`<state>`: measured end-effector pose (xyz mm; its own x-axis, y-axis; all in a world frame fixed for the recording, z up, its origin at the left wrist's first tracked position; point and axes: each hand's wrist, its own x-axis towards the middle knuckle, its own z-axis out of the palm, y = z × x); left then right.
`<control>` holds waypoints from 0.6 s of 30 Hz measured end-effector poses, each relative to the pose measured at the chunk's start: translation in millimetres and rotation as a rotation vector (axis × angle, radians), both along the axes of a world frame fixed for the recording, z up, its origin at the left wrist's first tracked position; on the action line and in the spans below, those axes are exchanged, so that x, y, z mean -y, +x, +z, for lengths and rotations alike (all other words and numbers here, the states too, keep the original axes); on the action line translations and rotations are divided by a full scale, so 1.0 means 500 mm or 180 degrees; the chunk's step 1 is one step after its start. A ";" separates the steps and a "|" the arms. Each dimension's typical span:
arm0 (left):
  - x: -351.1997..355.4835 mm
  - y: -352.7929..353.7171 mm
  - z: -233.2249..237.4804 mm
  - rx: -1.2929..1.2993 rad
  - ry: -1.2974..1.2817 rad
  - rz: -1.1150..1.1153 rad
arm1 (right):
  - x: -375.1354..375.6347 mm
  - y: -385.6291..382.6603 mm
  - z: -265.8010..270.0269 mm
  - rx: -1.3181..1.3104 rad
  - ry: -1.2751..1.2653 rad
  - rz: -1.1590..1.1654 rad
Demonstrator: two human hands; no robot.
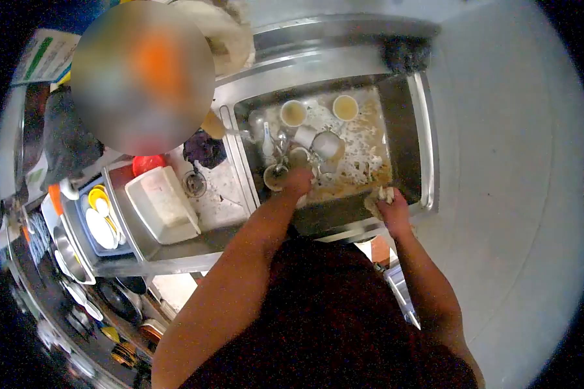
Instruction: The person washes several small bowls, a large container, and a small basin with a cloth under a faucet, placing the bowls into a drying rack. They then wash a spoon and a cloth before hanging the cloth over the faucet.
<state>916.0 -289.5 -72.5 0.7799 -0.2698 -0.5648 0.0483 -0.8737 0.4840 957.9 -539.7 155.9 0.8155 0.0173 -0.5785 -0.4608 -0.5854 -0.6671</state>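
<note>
In the steel sink (402,123), my left hand (298,183) is closed on what looks like a cup (298,157), its fingers partly hidden. Just left of that hand stands another cup (276,176). Above them, a white spoon (267,139) lies beside several pieces of dishware, including a round, pale one (328,145). Two cups with yellowish liquid (293,113) stand upright farther back. My right hand (394,212), at the sink's near right edge, is closed on a crumpled pale cloth (375,200).
Left of the sink are a whitish plastic basin (162,204), a red bowl (148,165), a dark cloth (205,149) and a blue tub (104,249) with white and yellow dishes. Foam and brown water cover the sink bottom. Another person, blurred, stands at the upper left.
</note>
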 end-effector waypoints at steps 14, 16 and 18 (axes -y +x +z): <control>-0.287 0.078 0.503 -0.0467 -0.4378 0.3660 | -0.501 0.184 0.102 -0.0608 0.3030 -0.0002; -0.340 0.086 0.515 -0.0166 -0.4253 0.3779 | -0.602 0.166 0.115 0.0519 0.2283 0.0978; -0.379 0.088 0.535 0.0069 -0.4272 0.3896 | -0.662 0.143 0.105 0.2095 0.1897 0.1816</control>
<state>959.8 -99.8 194.9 0.8690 0.1848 -0.4591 0.2773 0.5866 0.7609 1029.3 -208.9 208.6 0.7469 0.6331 0.2034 0.3369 -0.0966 -0.9366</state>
